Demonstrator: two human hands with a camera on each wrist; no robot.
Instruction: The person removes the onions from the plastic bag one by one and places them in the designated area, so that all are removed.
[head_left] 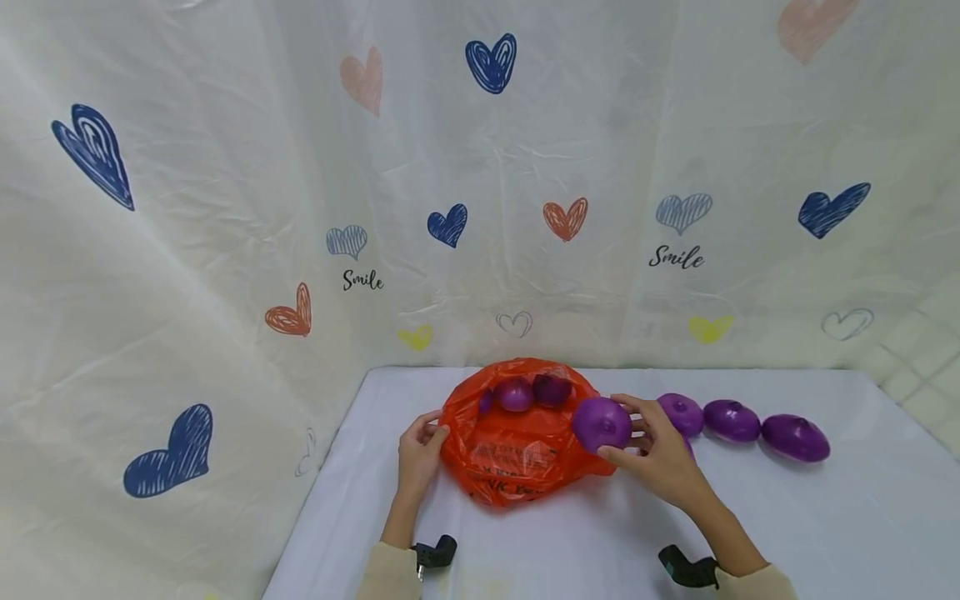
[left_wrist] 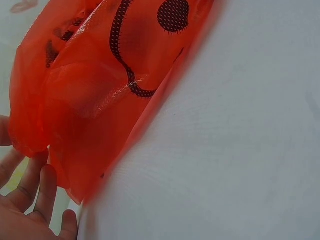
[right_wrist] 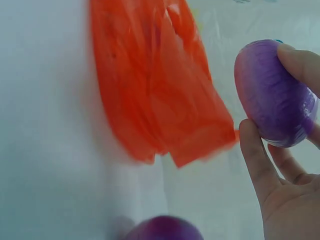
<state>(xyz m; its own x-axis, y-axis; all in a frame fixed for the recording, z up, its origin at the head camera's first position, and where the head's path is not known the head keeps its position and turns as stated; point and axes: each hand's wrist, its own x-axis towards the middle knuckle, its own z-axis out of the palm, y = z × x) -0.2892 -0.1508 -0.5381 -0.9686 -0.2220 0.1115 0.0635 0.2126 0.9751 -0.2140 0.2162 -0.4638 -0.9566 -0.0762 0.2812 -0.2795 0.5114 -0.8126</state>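
Observation:
An orange plastic bag (head_left: 517, 446) with black print lies open on the white table (head_left: 825, 517); two purple onions (head_left: 514, 393) show inside its mouth. My right hand (head_left: 652, 454) grips another purple onion (head_left: 602, 423) at the bag's right rim, fingers curled round it (right_wrist: 272, 92). My left hand (head_left: 420, 446) pinches the bag's left edge, fingers at the orange plastic (left_wrist: 75, 110). The bag (right_wrist: 150, 90) appears left of the held onion in the right wrist view.
Three more purple onions (head_left: 731, 419) lie in a row on the table to the right of my right hand. A white curtain (head_left: 225, 208) with printed hearts hangs behind and at the left. The table's left edge runs close to my left arm.

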